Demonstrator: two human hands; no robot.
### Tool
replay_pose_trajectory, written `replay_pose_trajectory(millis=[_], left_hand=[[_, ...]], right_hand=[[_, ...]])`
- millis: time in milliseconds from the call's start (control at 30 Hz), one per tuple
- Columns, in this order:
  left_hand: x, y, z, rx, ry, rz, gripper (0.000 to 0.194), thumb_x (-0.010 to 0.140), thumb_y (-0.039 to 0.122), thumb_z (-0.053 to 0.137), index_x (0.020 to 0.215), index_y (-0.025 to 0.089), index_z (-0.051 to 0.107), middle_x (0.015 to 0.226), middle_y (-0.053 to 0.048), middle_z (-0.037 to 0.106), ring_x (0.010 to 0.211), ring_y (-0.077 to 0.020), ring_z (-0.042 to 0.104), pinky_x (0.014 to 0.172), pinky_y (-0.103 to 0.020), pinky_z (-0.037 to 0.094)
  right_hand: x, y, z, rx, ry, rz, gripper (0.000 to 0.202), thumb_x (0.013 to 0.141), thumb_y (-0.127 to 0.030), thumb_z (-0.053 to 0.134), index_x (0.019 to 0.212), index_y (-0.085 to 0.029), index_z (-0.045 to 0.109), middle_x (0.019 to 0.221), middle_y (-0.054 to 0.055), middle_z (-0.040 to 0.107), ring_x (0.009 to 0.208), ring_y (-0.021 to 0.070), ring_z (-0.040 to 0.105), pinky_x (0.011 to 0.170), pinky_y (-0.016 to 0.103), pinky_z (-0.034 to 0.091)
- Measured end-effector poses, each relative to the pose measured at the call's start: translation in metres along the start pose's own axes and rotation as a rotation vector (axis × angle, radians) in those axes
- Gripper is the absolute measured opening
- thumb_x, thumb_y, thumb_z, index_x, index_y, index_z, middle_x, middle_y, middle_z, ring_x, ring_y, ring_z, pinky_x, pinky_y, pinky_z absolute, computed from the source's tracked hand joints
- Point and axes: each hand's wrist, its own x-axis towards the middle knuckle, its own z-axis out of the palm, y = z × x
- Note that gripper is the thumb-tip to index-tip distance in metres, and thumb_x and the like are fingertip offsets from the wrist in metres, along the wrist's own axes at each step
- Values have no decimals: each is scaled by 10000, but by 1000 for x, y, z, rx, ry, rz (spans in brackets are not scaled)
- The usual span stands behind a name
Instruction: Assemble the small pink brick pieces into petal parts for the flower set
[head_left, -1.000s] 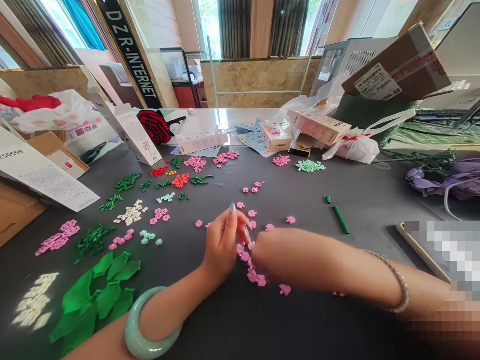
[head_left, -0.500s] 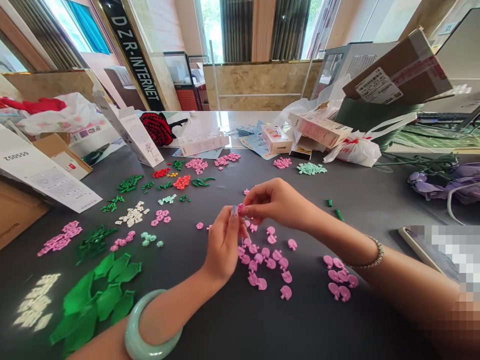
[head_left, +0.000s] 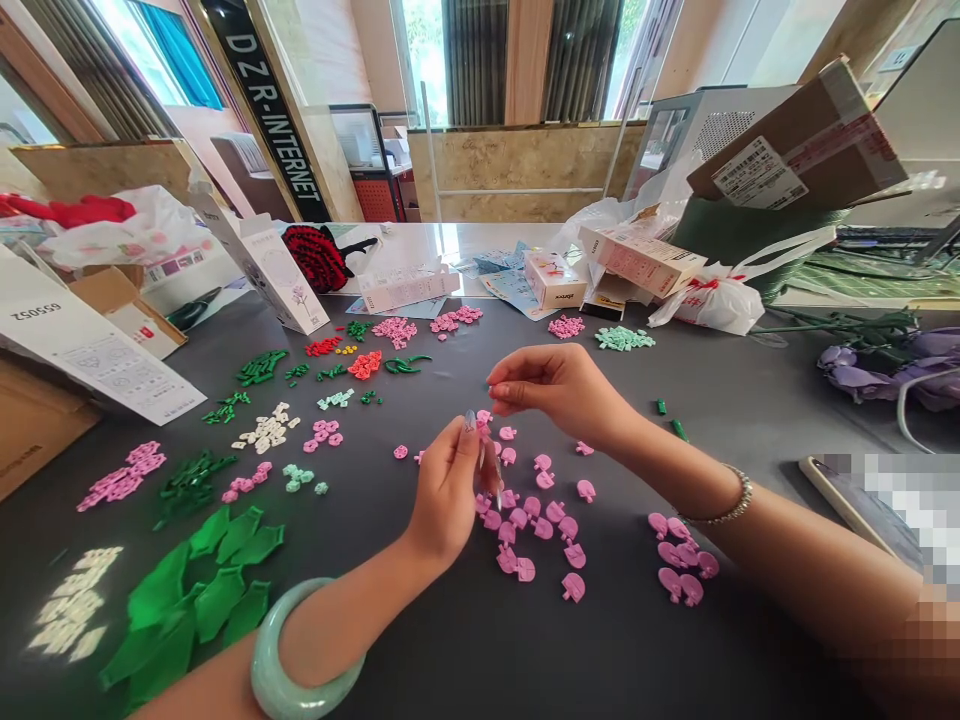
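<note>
My left hand is closed, thumb against fingers, on a small pink plastic building piece that shows at its fingertips. Up and to the right, apart from that piece, my right hand is pinched; whatever its fingertips hold, if anything, is too small to make out. Below both hands lies a loose group of pink rounded petal pieces with short stubs. Another cluster of pink petal pieces rests beneath my right forearm. Single pink round pieces lie left of my left hand.
Sorted piles cover the dark table: green leaf pieces, white pieces, red pieces and mint pieces. Small boxes stand at the back. A phone and purple flowers lie right.
My right hand has drawn away from my left fingertips, slightly up and to the right. The pink piece stays with my left hand, which has hardly moved.
</note>
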Motion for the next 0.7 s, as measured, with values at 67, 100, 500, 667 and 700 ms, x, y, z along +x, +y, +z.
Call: replay_pose_trajectory(millis=[67, 100, 500, 667, 700], left_hand=[[0, -1, 0, -17, 0, -5, 388, 885, 503, 443, 679, 174, 427, 591, 40, 466, 455, -70, 477, 432, -194, 418], [0, -1, 0, -30, 4, -11, 391, 881, 509, 447, 680, 174, 426, 590, 39, 474, 452, -71, 479, 430, -195, 423], [-2, -2, 0, -53, 9, -22, 496, 845, 626, 402, 621, 183, 393, 508, 34, 491, 368, -69, 453, 359, -191, 384], [-3, -1, 0, -27, 20, -12, 501, 836, 635, 408, 614, 186, 399, 492, 35, 484, 355, -73, 455, 346, -195, 372], [-3, -1, 0, -18, 18, -6, 500, 840, 631, 404, 614, 184, 402, 485, 37, 481, 349, -71, 451, 348, -195, 369]], right_hand=[[0, 0, 0, 7, -15, 5, 126, 663, -215, 711, 739, -144, 641, 648, -14, 655, 645, 112, 670, 696, 275, 559], [0, 0, 1, 6, -24, 9, 120, 666, -214, 708, 737, -145, 640, 657, -11, 658, 656, 115, 672, 703, 278, 559], [-2, -1, 0, -31, -138, 36, 65, 668, -137, 674, 717, -144, 633, 641, -32, 640, 603, 76, 633, 653, 233, 539], [-5, -6, 1, -88, -183, 73, 87, 684, -188, 684, 748, -135, 658, 678, -2, 665, 635, 96, 631, 676, 272, 529], [-5, -7, 1, -97, -195, 70, 89, 693, -196, 679, 751, -132, 660, 669, 1, 659, 625, 96, 621, 661, 273, 523]])
